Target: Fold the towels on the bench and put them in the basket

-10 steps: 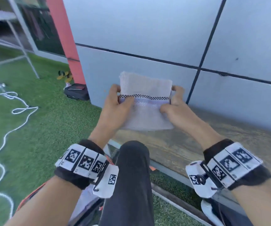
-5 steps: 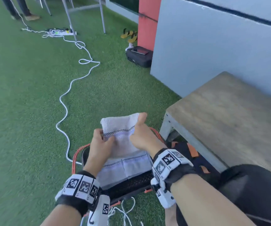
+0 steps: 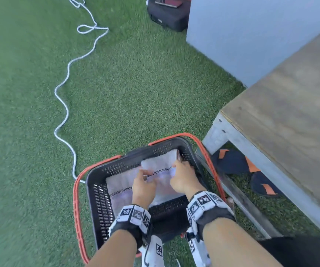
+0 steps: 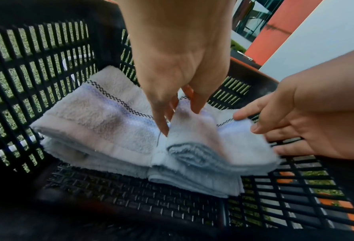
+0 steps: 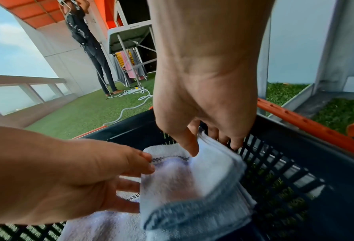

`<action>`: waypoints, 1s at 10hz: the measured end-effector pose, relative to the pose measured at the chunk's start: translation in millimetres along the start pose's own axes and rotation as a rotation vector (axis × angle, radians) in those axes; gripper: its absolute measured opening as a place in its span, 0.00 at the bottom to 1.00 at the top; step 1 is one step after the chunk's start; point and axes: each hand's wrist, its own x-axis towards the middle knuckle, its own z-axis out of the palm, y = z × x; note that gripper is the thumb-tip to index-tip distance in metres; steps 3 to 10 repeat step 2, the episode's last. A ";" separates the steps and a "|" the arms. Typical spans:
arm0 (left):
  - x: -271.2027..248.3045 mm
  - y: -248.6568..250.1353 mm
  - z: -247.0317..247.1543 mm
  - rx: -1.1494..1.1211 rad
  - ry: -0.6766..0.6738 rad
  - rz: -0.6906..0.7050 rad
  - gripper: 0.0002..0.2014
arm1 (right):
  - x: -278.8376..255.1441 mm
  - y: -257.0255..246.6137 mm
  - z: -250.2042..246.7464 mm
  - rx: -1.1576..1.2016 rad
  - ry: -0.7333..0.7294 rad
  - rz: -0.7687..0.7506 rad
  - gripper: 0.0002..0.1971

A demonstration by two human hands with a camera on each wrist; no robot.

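A black slatted basket (image 3: 99, 201) with orange handles stands on the grass beside the bench (image 3: 290, 112). Both hands are down inside it. My left hand (image 3: 145, 175) pinches the left edge of a folded white towel (image 3: 159, 164) with a checked stripe, and my right hand (image 3: 176, 166) grips its right edge. In the left wrist view this towel (image 4: 202, 138) hangs bent, just above another folded towel (image 4: 99, 117) lying on the basket floor. The right wrist view shows my thumb on top of the held towel (image 5: 192, 179) and my fingers behind it. No towel shows on the part of the bench top in view.
A white cable (image 3: 66, 105) snakes over the grass to the left. A black bag (image 3: 167, 14) lies by the grey wall (image 3: 242, 35). Dark sandals (image 3: 232, 160) sit under the bench. In the right wrist view a person (image 5: 89, 48) stands far off by a drying rack (image 5: 130, 48).
Both hands carried the folded towel from above the bench, leftward and down into the basket. It now hangs low over the towel lying there.
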 end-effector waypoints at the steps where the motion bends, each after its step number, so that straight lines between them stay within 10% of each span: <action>1: 5.2 -4.2 3.7 0.045 -0.051 -0.040 0.11 | 8.5 2.3 2.2 0.040 -0.019 0.065 0.22; 10: 3.6 1.4 -0.4 0.090 -0.046 -0.034 0.10 | 7.0 -7.1 -3.7 0.096 0.020 0.092 0.24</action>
